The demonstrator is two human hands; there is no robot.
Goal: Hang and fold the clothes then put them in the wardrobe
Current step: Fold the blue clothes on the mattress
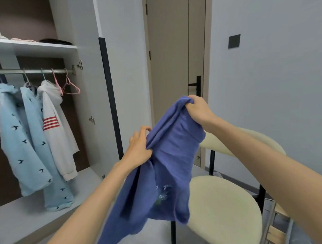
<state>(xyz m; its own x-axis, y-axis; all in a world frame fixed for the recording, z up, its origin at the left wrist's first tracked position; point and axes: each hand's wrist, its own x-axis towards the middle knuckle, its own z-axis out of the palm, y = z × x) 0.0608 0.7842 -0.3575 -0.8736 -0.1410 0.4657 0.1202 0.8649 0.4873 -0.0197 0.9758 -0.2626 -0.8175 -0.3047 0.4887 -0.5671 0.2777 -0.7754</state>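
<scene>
A blue garment point(169, 158) with a small pale print hangs in the air in front of me, bunched and drooping. My right hand point(198, 108) grips its top edge, held high. Lower and to the left, my left hand point(140, 145) pinches a fold of the same cloth. The open wardrobe point(40, 48) stands on the left. On its rail point(28, 71) hang a light blue bird-print jacket point(21, 140) and a white hooded top point(58, 131) with red stripes. An empty pink hanger point(70, 88) hangs at the rail's right end.
A cream chair point(226, 208) with black legs stands right under the garment. Folded items lie on the wardrobe's upper shelf point(55, 41). A closed beige door point(172, 65) is straight ahead, with a grey wall to its right. A metal frame point(273, 226) shows at the lower right.
</scene>
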